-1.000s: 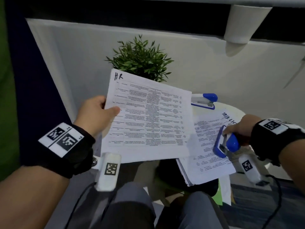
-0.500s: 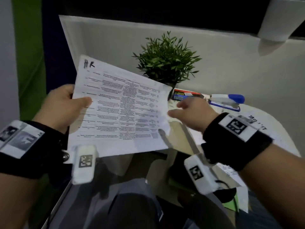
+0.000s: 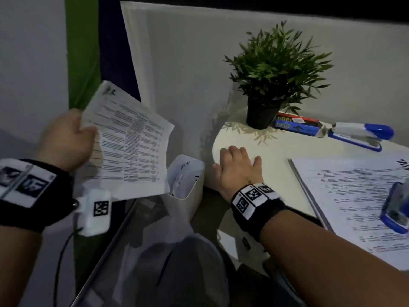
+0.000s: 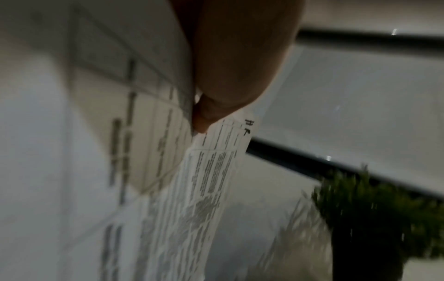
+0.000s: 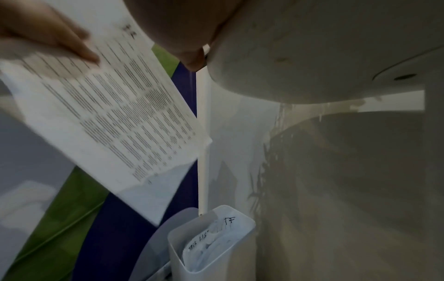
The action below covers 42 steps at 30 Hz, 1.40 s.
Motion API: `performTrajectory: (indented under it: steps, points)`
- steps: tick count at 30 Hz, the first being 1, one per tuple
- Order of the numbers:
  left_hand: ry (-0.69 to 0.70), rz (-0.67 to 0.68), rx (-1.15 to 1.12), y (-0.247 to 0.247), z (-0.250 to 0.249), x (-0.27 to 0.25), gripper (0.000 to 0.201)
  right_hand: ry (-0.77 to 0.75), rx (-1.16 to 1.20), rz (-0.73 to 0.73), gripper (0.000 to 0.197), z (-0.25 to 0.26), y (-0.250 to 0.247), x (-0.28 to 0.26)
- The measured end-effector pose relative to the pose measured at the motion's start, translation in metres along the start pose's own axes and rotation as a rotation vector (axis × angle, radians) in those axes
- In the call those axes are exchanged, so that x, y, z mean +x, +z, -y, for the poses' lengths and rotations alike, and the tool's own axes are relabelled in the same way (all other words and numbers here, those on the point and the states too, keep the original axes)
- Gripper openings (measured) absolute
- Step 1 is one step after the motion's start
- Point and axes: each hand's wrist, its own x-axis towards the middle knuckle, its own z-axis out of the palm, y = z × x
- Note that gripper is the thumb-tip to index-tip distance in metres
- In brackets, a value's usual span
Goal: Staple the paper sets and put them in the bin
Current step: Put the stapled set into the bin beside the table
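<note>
My left hand (image 3: 81, 131) pinches a printed paper set (image 3: 130, 145) by its left edge and holds it tilted in the air, just above and left of the white bin (image 3: 195, 196). The bin stands on the floor beside the table and holds other papers. In the left wrist view my thumb (image 4: 230, 66) presses on the paper set (image 4: 206, 180). The right wrist view shows the sheets (image 5: 115, 106) hanging over the bin (image 5: 228, 266). My right hand (image 3: 238, 160) rests flat on the round white table's (image 3: 276, 151) left edge and holds nothing.
A blue and white stapler (image 3: 396, 209) lies on a paper stack (image 3: 354, 196) at the right. A second stapler (image 3: 358, 134), a staples box (image 3: 296, 124) and a potted plant (image 3: 276, 69) stand at the table's back. A white wall panel is behind.
My right hand let go of the stapler on the stack and moved left onto the table's edge. My left hand swung the paper set left and down toward the bin.
</note>
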Motion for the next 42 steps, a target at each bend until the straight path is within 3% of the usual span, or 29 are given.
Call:
performTrajectory:
  steps: [5, 14, 23, 37, 39, 42]
  points:
    - [-0.036, 0.107, 0.095, 0.074, -0.016, -0.007, 0.023, -0.024, -0.087, 0.004, 0.053, 0.002, 0.003, -0.001]
    - [0.142, 0.304, 0.005, 0.190, 0.022, -0.005, 0.025, -0.009, -0.132, 0.036, 0.071, 0.005, 0.002, -0.001]
    - [0.061, 0.500, 0.096, 0.224, 0.045, 0.003, 0.020, -0.006, -0.116, 0.073, 0.069, 0.005, 0.001, 0.001]
    - [0.071, 0.759, 0.408, 0.279, 0.005, 0.063, 0.022, 0.005, -0.162, 0.033, 0.067, 0.005, 0.009, -0.001]
    - [0.063, 0.841, 0.402, 0.299, 0.016, 0.067, 0.030, -0.001, -0.163, 0.022, 0.067, 0.005, 0.009, -0.001]
    - [-0.023, 0.877, 0.420, 0.345, 0.054, 0.073, 0.061, -0.002, -0.166, 0.015, 0.070, 0.006, 0.009, 0.000]
